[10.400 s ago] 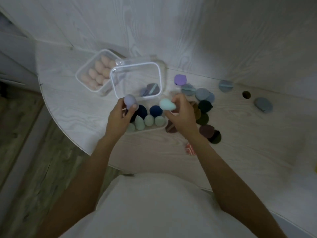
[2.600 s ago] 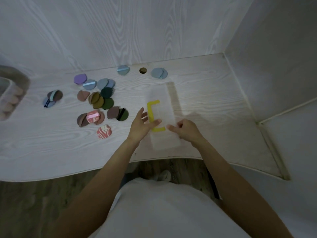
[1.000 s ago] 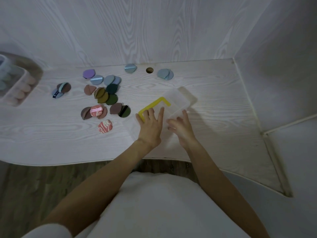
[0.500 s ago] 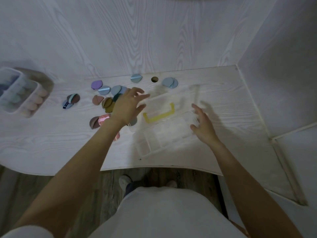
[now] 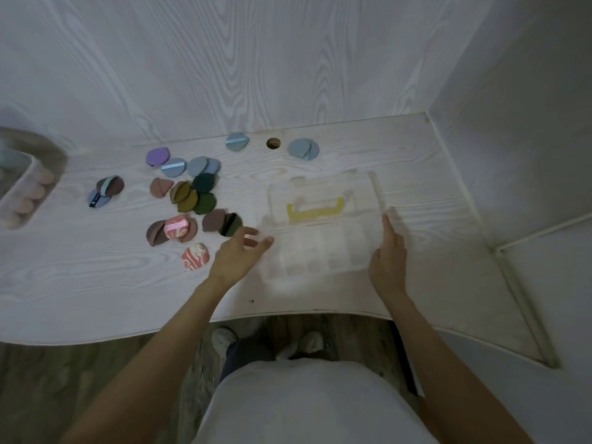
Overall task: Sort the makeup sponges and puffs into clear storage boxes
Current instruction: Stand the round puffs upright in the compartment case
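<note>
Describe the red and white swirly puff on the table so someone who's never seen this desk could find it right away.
Start at the clear compartment box with the yellow handle on the pale wooden table, then look to the scatter of round puffs on its other side from the right hand. The marbled puff lies alone at the cluster's near edge, beside the left hand. It is the only one with red and white swirls and no strap showing.

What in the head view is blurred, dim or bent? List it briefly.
Head view: dim, flat light overall; the clear storage box is smeared and hazy, its yellow handle soft-edged; the left hand has blurred fingertips; the right hand casts a faint shadow; wide-angle bending curves the table edge; the puffs stay fairly sharp.
</note>
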